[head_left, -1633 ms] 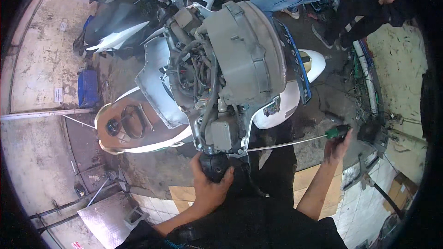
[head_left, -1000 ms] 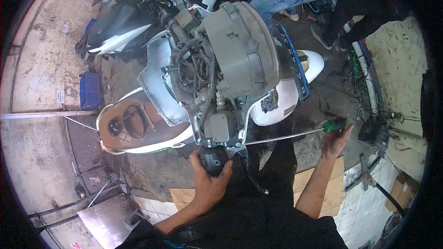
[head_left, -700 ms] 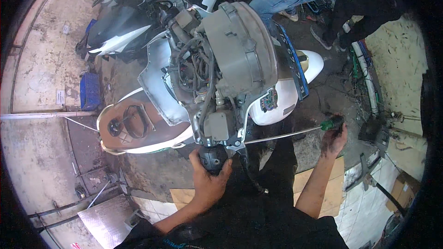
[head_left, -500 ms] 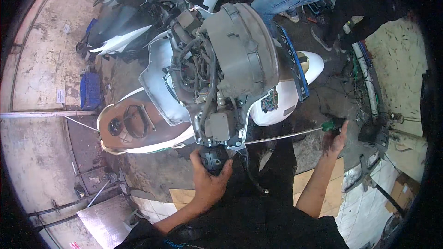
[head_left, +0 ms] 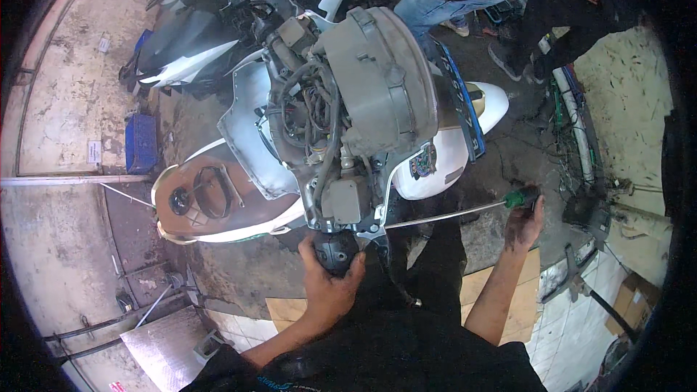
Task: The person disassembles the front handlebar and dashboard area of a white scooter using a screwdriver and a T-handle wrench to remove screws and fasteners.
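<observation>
A partly stripped white scooter fills the centre, with exposed grey handlebar housing [head_left: 377,80] and bundled wiring [head_left: 305,112]. My left hand [head_left: 327,283] is wrapped round the black handlebar switch housing and grip [head_left: 335,250] at the near end. My right hand [head_left: 524,225] holds a long screwdriver by its green-and-black handle [head_left: 519,199]. The steel shaft runs leftward to the metal lever bracket [head_left: 370,231] beside the grip; the tip's exact contact is too small to tell. A black lever [head_left: 385,267] hangs from that bracket.
Scooter seat-like brown panel [head_left: 190,214] at left, blue bin [head_left: 140,144], dark scooter [head_left: 181,43] behind. Two people stand at upper right, one in jeans [head_left: 428,7], one in dark trousers [head_left: 552,22]. Pipes and cables [head_left: 573,123] lie along the right; cardboard [head_left: 497,283] lies on the floor.
My left hand and the handlebar end have shifted slightly up the picture. My right hand and screwdriver handle have moved a little up and left. The dark-trousered person's hand has shifted sideways and upward.
</observation>
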### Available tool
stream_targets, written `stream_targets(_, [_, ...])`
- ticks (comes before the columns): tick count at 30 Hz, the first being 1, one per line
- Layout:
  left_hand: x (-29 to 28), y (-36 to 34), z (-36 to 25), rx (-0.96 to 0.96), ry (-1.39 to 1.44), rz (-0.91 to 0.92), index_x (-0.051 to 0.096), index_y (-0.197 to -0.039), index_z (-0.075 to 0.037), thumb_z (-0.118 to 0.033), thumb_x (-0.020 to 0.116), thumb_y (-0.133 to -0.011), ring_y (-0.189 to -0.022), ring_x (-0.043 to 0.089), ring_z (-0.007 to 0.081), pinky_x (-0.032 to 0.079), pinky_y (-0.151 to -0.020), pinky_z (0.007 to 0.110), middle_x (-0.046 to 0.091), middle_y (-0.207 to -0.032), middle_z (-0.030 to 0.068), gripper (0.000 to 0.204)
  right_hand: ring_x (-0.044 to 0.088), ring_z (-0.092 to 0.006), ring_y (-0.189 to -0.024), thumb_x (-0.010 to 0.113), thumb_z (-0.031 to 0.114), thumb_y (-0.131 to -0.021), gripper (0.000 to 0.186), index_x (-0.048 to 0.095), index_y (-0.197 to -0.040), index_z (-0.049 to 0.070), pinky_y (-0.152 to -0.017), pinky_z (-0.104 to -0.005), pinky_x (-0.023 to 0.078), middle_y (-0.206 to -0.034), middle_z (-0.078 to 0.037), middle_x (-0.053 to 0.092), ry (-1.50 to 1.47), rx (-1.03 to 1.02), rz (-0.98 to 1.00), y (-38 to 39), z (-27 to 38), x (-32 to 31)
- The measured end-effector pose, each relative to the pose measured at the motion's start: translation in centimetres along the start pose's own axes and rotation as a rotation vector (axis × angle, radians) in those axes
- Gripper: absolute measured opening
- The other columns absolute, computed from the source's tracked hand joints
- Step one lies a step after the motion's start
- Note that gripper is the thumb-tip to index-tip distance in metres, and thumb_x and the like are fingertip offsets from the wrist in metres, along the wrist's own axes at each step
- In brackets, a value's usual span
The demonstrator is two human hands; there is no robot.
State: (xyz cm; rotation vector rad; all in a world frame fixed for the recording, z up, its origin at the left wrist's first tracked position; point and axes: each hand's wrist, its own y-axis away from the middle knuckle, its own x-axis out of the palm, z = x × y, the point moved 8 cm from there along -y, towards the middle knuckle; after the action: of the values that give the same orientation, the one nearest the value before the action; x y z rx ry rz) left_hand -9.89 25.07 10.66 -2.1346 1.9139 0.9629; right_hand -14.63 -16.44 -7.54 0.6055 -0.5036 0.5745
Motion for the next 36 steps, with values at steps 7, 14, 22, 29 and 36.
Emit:
stream_targets(7, [-0.3,0.0,-0.6,0.048,-0.063,-0.002,0.032,-0.119,-0.002,-0.017,0.074,-0.076,-0.08,0.058,0.0211,0.047,-0.07,0.033,0.055,-0.092,0.0149,0.063,0.059,-0.0207,-0.093,0.049,0.031,-0.094,0.032,0.059,-0.108,0.003,-0.081,-0.0362,0.047,-0.103,-0.008,0.064,-0.06,0.07,-0.007,0.1,-0.8,-0.9])
stream_targets(14, [-0.6,0.0,-1.5,0.038,-0.101,-0.01,0.03,-0.119,-0.001,-0.02,0.074,-0.076,-0.077,0.059,0.0223,0.048,-0.07,0.036,0.059,-0.088,0.0146,0.065,0.057,-0.0184,-0.081,0.05,0.037,-0.094,0.034,0.055,-0.108,0.006,-0.071,-0.0331,0.048,-0.097,-0.007,0.061,0.047,-0.043,-0.038,1.0,0.6,1.2])
stream_targets(22, [-0.8,0.2,-0.9,-0.031,-0.134,-0.005,0.029,-0.122,-0.002,-0.025,0.076,-0.074,-0.085,0.064,0.0304,0.049,-0.073,0.038,0.061,-0.092,0.0198,0.071,0.059,-0.019,-0.09,0.054,0.031,-0.092,0.033,0.056,-0.113,0.005,-0.076,-0.0324,0.047,-0.102,-0.007,0.062,0.035,-0.064,0.004,0.8,0.7,1.9])
stream_targets(29, [-1.2,0.2,-1.2,-0.069,-0.143,0.018,0.031,-0.123,-0.003,-0.032,0.076,-0.073,-0.087,0.065,0.0353,0.051,-0.073,0.041,0.063,-0.092,0.0231,0.073,0.057,-0.0192,-0.094,0.054,0.032,-0.091,0.034,0.056,-0.112,0.004,-0.082,-0.0329,0.045,-0.104,-0.007,0.061,-0.046,0.03,-0.094,0.5,0.8,2.3])
stream_targets(36, [-1.5,0.3,-1.2,-0.091,-0.119,0.031,0.031,-0.123,-0.005,-0.041,0.074,-0.073,-0.08,0.065,0.0396,0.051,-0.069,0.044,0.063,-0.087,0.0225,0.076,0.057,-0.0207,-0.091,0.055,0.034,-0.091,0.036,0.057,-0.112,0.004,-0.079,-0.0354,0.046,-0.102,-0.006,0.061,0.022,-0.013,0.108,-0.7,0.4,-0.2])
